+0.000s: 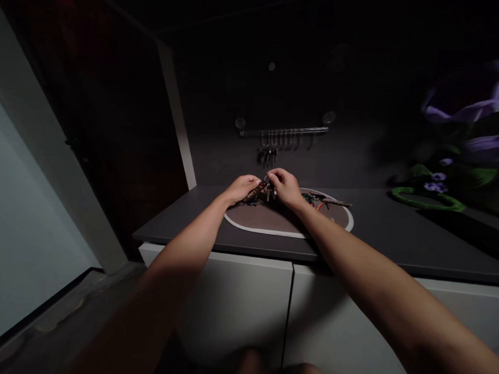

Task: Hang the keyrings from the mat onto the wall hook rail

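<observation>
Both my hands meet over an oval tray [272, 227] with a pale rim on a dark countertop. My left hand [242, 188] is closed on a dark key fob with lettering [253, 196]. My right hand [285, 186] pinches the ring of a bunch of keys [269, 191] between the two hands. More keys and small bits [320, 200] lie in the tray just right of my right hand. The scene is dim and fine detail is hard to read.
A metal hook rail [284, 132] on the back wall carries a hanging bunch of keys [267, 154]. A plant with purple flowers in a green dish [427, 201] stands at the right. White cabinet doors [245, 307] sit below the counter; a dark doorway is at left.
</observation>
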Available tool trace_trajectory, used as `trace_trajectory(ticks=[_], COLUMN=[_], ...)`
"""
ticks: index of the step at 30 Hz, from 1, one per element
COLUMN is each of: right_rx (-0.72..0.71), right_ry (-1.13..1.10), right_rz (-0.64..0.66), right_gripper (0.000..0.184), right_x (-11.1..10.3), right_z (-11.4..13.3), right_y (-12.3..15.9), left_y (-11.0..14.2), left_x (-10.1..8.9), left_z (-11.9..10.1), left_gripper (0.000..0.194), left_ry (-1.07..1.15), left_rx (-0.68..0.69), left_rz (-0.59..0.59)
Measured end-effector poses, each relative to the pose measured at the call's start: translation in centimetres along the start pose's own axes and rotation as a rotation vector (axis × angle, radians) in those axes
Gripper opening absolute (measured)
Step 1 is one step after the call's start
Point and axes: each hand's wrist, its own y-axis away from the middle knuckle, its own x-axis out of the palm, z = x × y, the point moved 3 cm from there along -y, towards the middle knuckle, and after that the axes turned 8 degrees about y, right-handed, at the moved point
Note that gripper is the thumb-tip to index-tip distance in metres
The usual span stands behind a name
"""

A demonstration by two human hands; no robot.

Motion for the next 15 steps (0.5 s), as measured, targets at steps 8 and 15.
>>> trace_trajectory(ticks=[8, 15], right_rx=[0.019, 0.056], right_ry=[-0.065, -0.121], right_rz=[0.025, 0.081], right_gripper=[0.028, 0.029], right_x=[0.37, 0.55], right_z=[-0.53, -0.47], right_y=[-0.09, 0.12], left_y=[-0.04, 0.16], left_x=[0.07, 0.48], left_z=[-0.32, -0.52], left_gripper=[0.041, 0.036], left_ry=[0.021, 0.011], left_rx=[0.068, 0.077], left_rz=[-0.039, -0.015])
